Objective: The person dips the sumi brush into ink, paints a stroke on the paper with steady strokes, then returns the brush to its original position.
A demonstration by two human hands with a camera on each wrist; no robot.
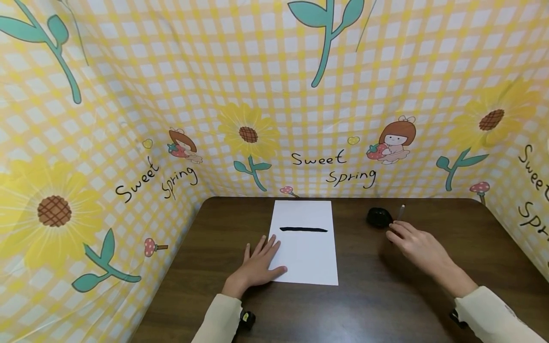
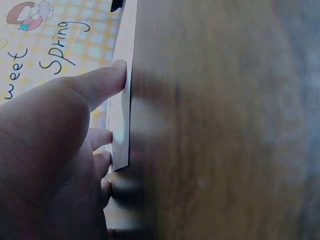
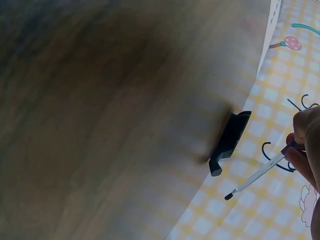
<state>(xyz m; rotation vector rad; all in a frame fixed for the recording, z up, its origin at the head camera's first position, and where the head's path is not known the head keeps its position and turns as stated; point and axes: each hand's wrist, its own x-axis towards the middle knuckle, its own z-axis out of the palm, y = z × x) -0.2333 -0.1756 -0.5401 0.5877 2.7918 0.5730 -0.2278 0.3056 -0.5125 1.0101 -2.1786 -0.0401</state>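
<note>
On the dark wooden table lies a white sheet of paper (image 1: 306, 262) bearing one thick black horizontal stroke (image 1: 303, 229). My left hand (image 1: 256, 267) rests on its left edge, fingers spread; in the left wrist view the thumb (image 2: 107, 80) touches the sheet. To the right, my right hand (image 1: 422, 247) pinches a slim writing brush (image 3: 260, 172) with a pale shaft and a dark tip. Just left of the brush sits a small black ink dish (image 1: 379, 217), apart from the brush in the right wrist view. The fingers hide part of the brush.
A yellow checked cloth (image 1: 274, 95) printed with flowers hangs behind the table and along both sides. The wooden tabletop (image 1: 360, 305) spreads between the sheet and the right arm. Dark straps show near both sleeves.
</note>
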